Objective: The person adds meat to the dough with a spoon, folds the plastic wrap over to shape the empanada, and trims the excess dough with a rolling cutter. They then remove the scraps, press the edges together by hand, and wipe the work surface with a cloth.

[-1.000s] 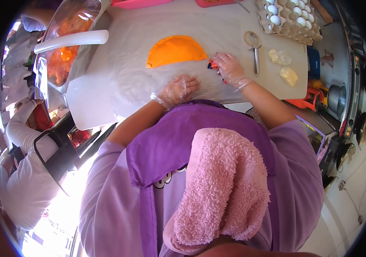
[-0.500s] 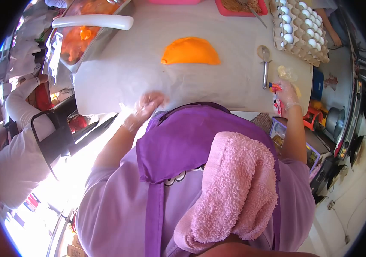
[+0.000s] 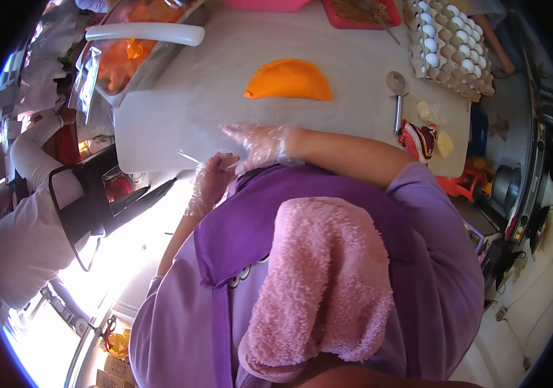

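Both my hands wear clear plastic gloves and are close together at the table's front edge. My right hand [image 3: 260, 143] reaches across to the left, fingers stretched out and holding nothing that I can see. Just below and left of it, my left hand [image 3: 213, 180] is raised with its fingers loosely bent and apart, also with nothing visible in it. Beyond them a folded orange half-moon pastry [image 3: 288, 80] lies flat on the white tabletop [image 3: 173, 123]. At the right lie a pastry wheel cutter [image 3: 398, 103] and a crumpled red, white and dark cloth or packet [image 3: 417, 139].
An egg tray [image 3: 448, 48] with several white eggs stands back right, beside a red tray [image 3: 360, 14] of brown filling. Back left, a white rolling pin [image 3: 147, 33] rests across a container of orange dough [image 3: 118, 68]. A person in white [image 3: 24, 239] is at my left.
My right hand has let go of the red packet or cloth and swung left across my front to beside my left hand. My left hand has drawn slightly lower.
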### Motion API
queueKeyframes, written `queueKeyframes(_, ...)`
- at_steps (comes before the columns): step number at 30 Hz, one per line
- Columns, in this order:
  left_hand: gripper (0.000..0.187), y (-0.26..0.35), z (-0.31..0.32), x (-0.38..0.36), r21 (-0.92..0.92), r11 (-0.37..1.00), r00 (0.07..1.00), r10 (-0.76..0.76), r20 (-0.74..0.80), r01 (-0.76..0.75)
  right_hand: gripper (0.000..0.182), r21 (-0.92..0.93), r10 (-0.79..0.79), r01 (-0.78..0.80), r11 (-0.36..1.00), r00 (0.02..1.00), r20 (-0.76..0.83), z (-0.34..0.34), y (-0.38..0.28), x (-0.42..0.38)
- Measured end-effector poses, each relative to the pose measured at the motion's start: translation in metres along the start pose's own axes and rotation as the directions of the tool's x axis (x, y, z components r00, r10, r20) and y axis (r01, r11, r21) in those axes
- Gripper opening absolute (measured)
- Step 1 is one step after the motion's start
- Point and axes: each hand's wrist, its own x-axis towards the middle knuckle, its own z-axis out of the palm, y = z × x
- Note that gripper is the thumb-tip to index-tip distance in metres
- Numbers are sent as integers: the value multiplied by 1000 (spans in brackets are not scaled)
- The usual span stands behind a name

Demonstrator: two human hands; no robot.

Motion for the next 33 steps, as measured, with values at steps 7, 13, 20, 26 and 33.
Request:
queueKeyframes(7, 56, 11, 22, 19, -225, 974, 883, 121, 454, -18, 55, 408, 231, -293, 864, 953, 195, -26, -33, 4)
queueKeyframes(13, 57, -3, 73, 87, 331, 846, 846, 229, 482, -418, 57, -17, 230, -230, 973, 973, 31, -22, -34, -6)
queueKeyframes(20, 60, 2, 128, 134, -461, 886, 784, 246, 569, 57, 75, -6, -139, 140, 990, 975, -172, -32, -35, -23)
queueKeyframes(26, 65, 25, 172, 181, -48, 976, 814, 203, 544, -211, 70, -11, -173, 172, 985, 978, -116, -35, -42, -36)
queueKeyframes(33, 79, 27, 169, 184, -592, 565, 597, 206, 776, 575, 52, 428, -422, 357, 830, 904, 66, -62, -20, -47)
